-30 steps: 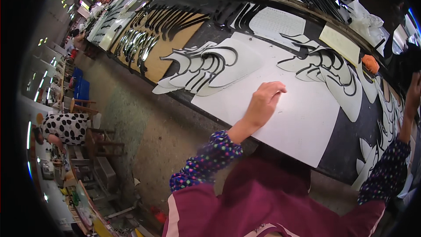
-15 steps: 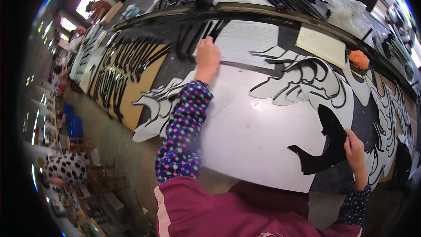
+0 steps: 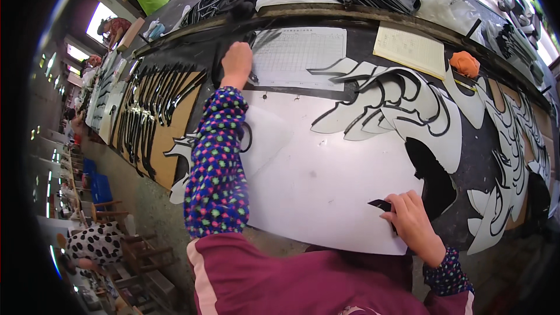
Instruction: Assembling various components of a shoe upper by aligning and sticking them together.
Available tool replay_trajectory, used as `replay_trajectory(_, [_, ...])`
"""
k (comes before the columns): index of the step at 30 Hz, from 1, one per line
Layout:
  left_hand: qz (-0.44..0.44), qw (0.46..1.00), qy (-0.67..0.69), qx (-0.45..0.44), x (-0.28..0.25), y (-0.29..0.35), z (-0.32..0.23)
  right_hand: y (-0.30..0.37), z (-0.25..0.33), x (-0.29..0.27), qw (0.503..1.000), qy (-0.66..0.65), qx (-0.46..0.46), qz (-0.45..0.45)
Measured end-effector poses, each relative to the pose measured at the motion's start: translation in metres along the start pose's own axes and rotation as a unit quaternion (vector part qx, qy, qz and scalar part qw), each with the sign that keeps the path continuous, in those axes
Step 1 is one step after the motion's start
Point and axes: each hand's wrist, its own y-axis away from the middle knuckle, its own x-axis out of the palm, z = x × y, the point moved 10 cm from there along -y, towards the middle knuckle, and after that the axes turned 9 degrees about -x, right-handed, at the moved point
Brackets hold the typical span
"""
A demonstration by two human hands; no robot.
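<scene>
Board: The white board (image 3: pixel 321 181) lies on the dark table (image 3: pixel 464 116), in front of the person.
Right hand: The right hand (image 3: pixel 411 219) is over the board's near right corner. Its thumb and fingers are closed on the black piece.
Black piece: The black piece (image 3: pixel 434 178) is curved and sits at the board's right edge, partly past it. I cannot tell if it lies flat or is lifted a bit.
Left hand: The left hand (image 3: pixel 237 61) is past the board's far left corner. Its fingers are curled down by some black strips (image 3: pixel 253 77). I cannot tell if they grip one.
Chart: The chart (image 3: pixel 303 55) lies just past the board's far edge.
White shapes: A pile of white shapes (image 3: pixel 388 96) with dark edges fans over the board's far right part. More are well to the board's right. Others at its left are mostly hidden by the sleeve (image 3: pixel 216 169).
Notebook: The yellowish notebook (image 3: pixel 409 49) is past the board's far right corner.
Orange cloth: The crumpled orange cloth (image 3: pixel 465 64) is farther right of the board.
Brown card: The brown card (image 3: pixel 181 125), with rows of shiny black strips, is left of the board.
</scene>
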Motion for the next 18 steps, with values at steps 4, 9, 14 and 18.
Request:
replay_trajectory(4, [-0.045, 0.991, 0.003, 0.125, -0.078, 0.049, -0.046, -0.001, -0.003, -0.01, 0.996, -0.016, 0.021, -0.08])
replay_trajectory(9, [-0.064, 0.947, 0.014, 0.315, -0.14, 0.215, -0.069, 0.003, -0.016, -0.004, 0.997, -0.046, 0.04, -0.056])
replay_trajectory(14, [-0.018, 0.943, -0.006, 0.333, -0.146, 0.37, -0.035, -0.001, -0.017, -0.001, 0.994, -0.091, 0.046, -0.043])
replay_trajectory(18, [-0.007, 0.969, 0.09, 0.232, -0.156, 0.375, -0.028, 0.007, -0.012, -0.005, 0.99, -0.052, 0.089, -0.098])
